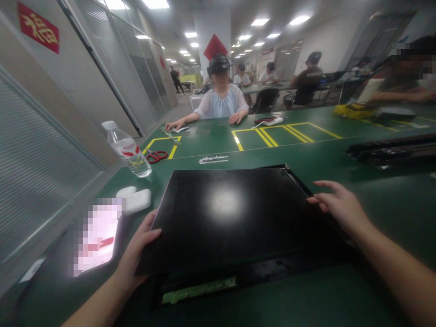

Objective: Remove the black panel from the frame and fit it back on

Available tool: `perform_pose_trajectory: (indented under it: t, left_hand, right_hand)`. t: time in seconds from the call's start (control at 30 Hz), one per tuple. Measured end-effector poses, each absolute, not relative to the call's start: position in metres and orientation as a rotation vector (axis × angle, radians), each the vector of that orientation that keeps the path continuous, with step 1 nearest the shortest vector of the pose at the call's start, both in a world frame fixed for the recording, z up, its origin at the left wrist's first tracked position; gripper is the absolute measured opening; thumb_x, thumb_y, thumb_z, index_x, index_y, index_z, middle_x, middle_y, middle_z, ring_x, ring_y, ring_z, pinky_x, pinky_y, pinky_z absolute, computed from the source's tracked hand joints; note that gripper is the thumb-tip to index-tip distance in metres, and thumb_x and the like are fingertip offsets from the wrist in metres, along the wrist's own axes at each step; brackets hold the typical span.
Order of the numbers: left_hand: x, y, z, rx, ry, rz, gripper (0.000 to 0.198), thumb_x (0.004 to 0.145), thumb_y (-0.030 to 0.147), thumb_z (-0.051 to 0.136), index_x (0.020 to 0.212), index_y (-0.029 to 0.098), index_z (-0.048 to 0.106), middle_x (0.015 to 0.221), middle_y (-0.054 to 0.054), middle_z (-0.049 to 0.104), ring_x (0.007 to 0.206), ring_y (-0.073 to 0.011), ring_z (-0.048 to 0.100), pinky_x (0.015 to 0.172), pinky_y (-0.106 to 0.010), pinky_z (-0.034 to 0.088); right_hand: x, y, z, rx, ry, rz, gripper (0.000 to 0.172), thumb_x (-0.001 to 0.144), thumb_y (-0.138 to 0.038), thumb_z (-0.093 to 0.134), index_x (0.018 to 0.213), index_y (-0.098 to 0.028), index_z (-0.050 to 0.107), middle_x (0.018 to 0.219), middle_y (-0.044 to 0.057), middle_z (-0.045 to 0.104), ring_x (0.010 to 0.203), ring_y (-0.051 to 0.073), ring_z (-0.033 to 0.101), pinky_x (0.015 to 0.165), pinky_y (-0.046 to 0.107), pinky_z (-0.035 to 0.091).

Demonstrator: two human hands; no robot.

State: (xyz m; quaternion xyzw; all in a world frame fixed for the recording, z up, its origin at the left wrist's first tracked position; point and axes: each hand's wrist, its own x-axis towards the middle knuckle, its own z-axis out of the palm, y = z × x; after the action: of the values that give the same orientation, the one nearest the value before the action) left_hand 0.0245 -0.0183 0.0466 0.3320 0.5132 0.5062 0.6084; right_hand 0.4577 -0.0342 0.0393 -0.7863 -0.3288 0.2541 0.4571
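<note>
A glossy black flat panel (pixel 204 227), which looks like a display panel, lies tilted in front of me with a bright reflection in its middle. My left hand (pixel 138 250) grips its left edge, thumb on top and fingers underneath. At the right edge, my right hand (pixel 340 206) has its fingers apart, with fingertips at or touching the rim. Under the panel sits a dark frame (pixel 265 269), partly covered, its far right corner showing. A thin green circuit board strip (pixel 200 289) shows along the near side.
Left of the panel are a lit phone (pixel 98 240), a white case (pixel 138 202) and a water bottle (pixel 131 152). Red-handled scissors (pixel 157 156) and white bits (pixel 213 159) lie beyond. Dark parts (pixel 391 152) rest at right. A person (pixel 221 102) sits across the green table (pixel 184 154).
</note>
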Motion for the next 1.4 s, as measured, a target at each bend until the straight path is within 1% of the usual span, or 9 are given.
perform_pose_trajectory:
  t: [0.17,0.3,0.47,0.67,0.8,0.9,1.07,1.27,1.4]
  left_hand:
    - [0.026,-0.018,0.046,0.81,1.196,1.177,0.056,0.064,0.028,0.079,0.119,0.022,0.067,0.11,-0.007,0.076,0.099,-0.0333,0.072,0.083,-0.038,0.058]
    - [0.023,-0.016,0.04,0.878,1.186,1.18,0.058,0.065,0.029,0.078,0.122,0.021,0.067,0.109,-0.008,0.076,0.099,-0.0334,0.072,0.084,-0.039,0.057]
    - [0.022,-0.016,0.036,0.916,1.186,1.157,0.054,0.068,0.03,0.077,0.12,0.021,0.067,0.113,-0.008,0.076,0.104,-0.0323,0.071,0.083,-0.035,0.055]
    - [0.027,-0.019,0.04,0.956,1.208,1.14,0.055,0.068,0.032,0.077,0.12,0.019,0.066,0.107,-0.007,0.077,0.1,-0.0339,0.072,0.082,-0.039,0.057]
    - [0.026,-0.018,0.04,0.966,1.219,1.105,0.055,0.069,0.033,0.077,0.121,0.019,0.067,0.105,-0.007,0.078,0.098,-0.0332,0.073,0.079,-0.037,0.058]
    - [0.022,-0.015,0.035,0.967,1.203,1.096,0.059,0.07,0.034,0.079,0.126,0.019,0.067,0.111,-0.008,0.078,0.102,-0.0328,0.073,0.082,-0.035,0.058]
    - [0.015,-0.008,0.023,0.984,1.143,1.062,0.07,0.068,0.036,0.084,0.133,0.019,0.066,0.117,-0.012,0.077,0.107,-0.0355,0.072,0.089,-0.041,0.059]
    - [0.012,-0.006,0.018,0.969,1.137,1.039,0.07,0.068,0.036,0.085,0.133,0.021,0.066,0.119,-0.012,0.077,0.107,-0.0365,0.073,0.081,-0.037,0.061]
    - [0.016,-0.008,0.022,0.967,1.14,1.057,0.067,0.068,0.035,0.084,0.132,0.021,0.067,0.122,-0.011,0.076,0.11,-0.0358,0.071,0.086,-0.037,0.06]
  right_hand:
    - [0.459,-0.032,0.037,-1.947,-0.804,0.614,0.047,0.068,-0.028,0.063,0.114,-0.019,0.064,0.068,0.004,0.073,0.048,0.016,0.051,0.051,0.029,0.044]
    - [0.46,-0.032,0.04,-1.97,-0.806,0.581,0.045,0.068,-0.026,0.063,0.113,-0.021,0.065,0.065,0.003,0.073,0.049,0.017,0.054,0.053,0.029,0.045]
    - [0.461,-0.033,0.042,-1.973,-0.809,0.571,0.042,0.068,-0.027,0.062,0.109,-0.021,0.066,0.063,0.003,0.072,0.049,0.018,0.056,0.053,0.03,0.047]
    - [0.468,-0.031,0.037,-1.973,-0.832,0.535,0.042,0.067,-0.029,0.062,0.108,-0.021,0.067,0.064,0.002,0.072,0.047,0.017,0.054,0.053,0.031,0.046]
    - [0.469,-0.031,0.037,-1.992,-0.849,0.534,0.04,0.067,-0.029,0.061,0.106,-0.022,0.067,0.062,0.002,0.072,0.051,0.019,0.057,0.055,0.032,0.047]
    - [0.469,-0.031,0.038,-2.013,-0.867,0.527,0.039,0.067,-0.029,0.061,0.105,-0.022,0.067,0.064,0.002,0.072,0.051,0.019,0.057,0.056,0.032,0.046]
    - [0.474,-0.032,0.034,-2.032,-0.908,0.489,0.039,0.067,-0.032,0.059,0.105,-0.023,0.067,0.068,0.004,0.074,0.048,0.019,0.054,0.055,0.034,0.046]
    - [0.479,-0.03,0.031,-2.158,-1.055,0.43,0.036,0.07,-0.032,0.057,0.103,-0.023,0.069,0.075,0.005,0.076,0.064,0.025,0.066,0.063,0.036,0.047]
    - [0.482,-0.031,0.028,-2.177,-1.113,0.399,0.037,0.071,-0.033,0.055,0.104,-0.023,0.069,0.077,0.006,0.076,0.069,0.027,0.068,0.065,0.037,0.047]
